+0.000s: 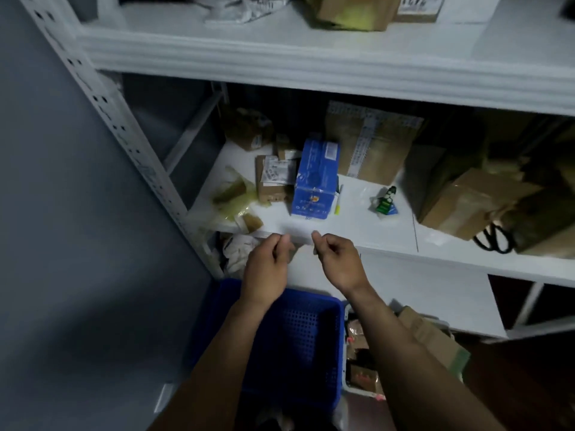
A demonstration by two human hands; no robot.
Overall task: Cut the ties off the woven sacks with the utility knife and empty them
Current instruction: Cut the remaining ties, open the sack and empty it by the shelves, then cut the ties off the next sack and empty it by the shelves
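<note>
Facing a white metal shelf rack (311,63) by a grey wall (62,213), pinching a blurred pale strip (298,235) between left hand (267,264) and right hand (340,262).

Past the left hand (267,259) and right hand (339,262), the middle shelf (357,227) has a bare white patch at its near edge. A blue box (315,178) blocks the left of it, brown boxes (466,202) the right. A small green packet (385,202) lies between.
</note>
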